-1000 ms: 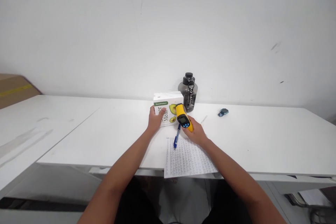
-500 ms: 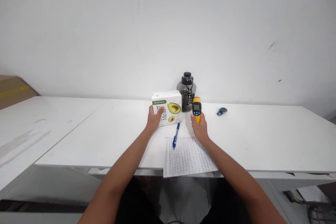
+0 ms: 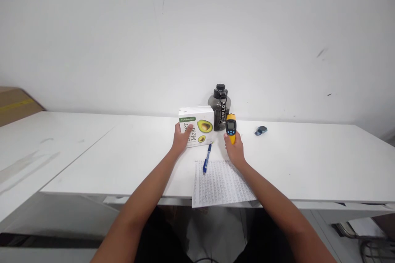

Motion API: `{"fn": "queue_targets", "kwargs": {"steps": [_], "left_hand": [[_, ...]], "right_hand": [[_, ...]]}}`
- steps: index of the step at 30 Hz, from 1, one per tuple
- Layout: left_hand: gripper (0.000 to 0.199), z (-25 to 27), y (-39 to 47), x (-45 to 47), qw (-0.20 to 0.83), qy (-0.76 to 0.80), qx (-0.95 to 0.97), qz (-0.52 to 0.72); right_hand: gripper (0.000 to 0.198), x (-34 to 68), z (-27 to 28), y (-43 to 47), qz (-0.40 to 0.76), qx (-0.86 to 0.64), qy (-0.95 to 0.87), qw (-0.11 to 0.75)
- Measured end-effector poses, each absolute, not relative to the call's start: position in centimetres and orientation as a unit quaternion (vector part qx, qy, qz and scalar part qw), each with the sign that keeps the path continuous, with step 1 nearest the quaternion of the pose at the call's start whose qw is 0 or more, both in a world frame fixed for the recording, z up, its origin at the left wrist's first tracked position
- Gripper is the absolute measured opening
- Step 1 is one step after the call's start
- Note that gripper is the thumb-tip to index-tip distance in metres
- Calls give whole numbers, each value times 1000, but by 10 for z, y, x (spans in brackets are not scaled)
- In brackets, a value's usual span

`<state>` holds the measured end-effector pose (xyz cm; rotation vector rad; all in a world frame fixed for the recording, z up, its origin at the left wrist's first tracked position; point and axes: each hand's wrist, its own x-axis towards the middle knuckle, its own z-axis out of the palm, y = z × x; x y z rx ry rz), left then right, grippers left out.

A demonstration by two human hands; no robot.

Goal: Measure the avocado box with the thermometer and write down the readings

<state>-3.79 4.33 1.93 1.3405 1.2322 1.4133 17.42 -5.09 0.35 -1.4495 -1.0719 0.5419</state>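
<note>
My left hand [image 3: 181,137] grips the left side of a white box [image 3: 195,113] with avocado pictures and a green label, its thumb across the front. The box stands on the white table, or just above it; I cannot tell which. In my right hand [image 3: 235,150] is a yellow and black infrared thermometer [image 3: 231,126], held upright with its small screen towards me. Behind the two, a dark see-through water bottle [image 3: 219,107] with a black cap and lettered strap stands near the wall. A blue pen [image 3: 207,159] lies between my hands, partly over a printed sheet [image 3: 219,187].
A small dark blue object [image 3: 261,130] lies on the table [image 3: 308,164] to the right. The sheet hangs over the table's front edge. A cardboard box [image 3: 15,104] is at the far left, and the wall [image 3: 197,41] rises right behind the table.
</note>
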Motion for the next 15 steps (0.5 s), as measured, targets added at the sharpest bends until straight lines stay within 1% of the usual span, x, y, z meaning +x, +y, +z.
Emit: {"fn": "queue_targets", "kwargs": {"steps": [9,15], "left_hand": [[57,18,44,-38,410,492,532,554],[58,18,45,-38,415,489,532,553]], "right_hand": [[56,175,4,-51,236,-618,-459,593],[59,176,1,-51,233,-624,-465,583]]}}
